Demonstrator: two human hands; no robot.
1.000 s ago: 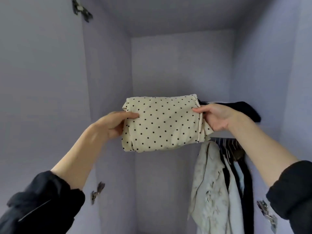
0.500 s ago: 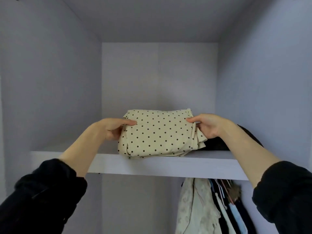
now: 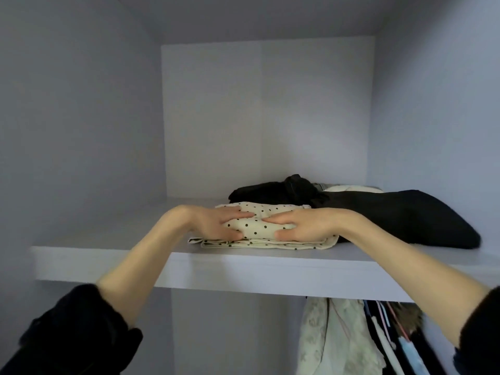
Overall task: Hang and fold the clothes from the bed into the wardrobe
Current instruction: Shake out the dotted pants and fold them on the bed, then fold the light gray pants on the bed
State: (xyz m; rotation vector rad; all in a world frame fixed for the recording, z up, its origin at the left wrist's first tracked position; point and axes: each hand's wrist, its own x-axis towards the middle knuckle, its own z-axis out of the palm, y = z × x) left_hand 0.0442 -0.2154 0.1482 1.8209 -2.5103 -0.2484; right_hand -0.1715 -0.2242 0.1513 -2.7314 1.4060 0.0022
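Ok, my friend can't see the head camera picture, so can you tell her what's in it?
Two hands, the left hand and the right hand, press a folded spotty cloth flat onto a wardrobe shelf. Dark clothes lie folded beside and behind it on the right. Under the shelf, more clothes hang.

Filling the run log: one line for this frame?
step: shelving | polka-dot garment: on shelf | left hand, right hand: pressing it

Both arms outstretched, forearms bare, dark sleeves pushed back. Left hand [image 3: 216, 222] and right hand [image 3: 303, 226] palm-down, fingertips nearly meeting, fingers slightly curled.
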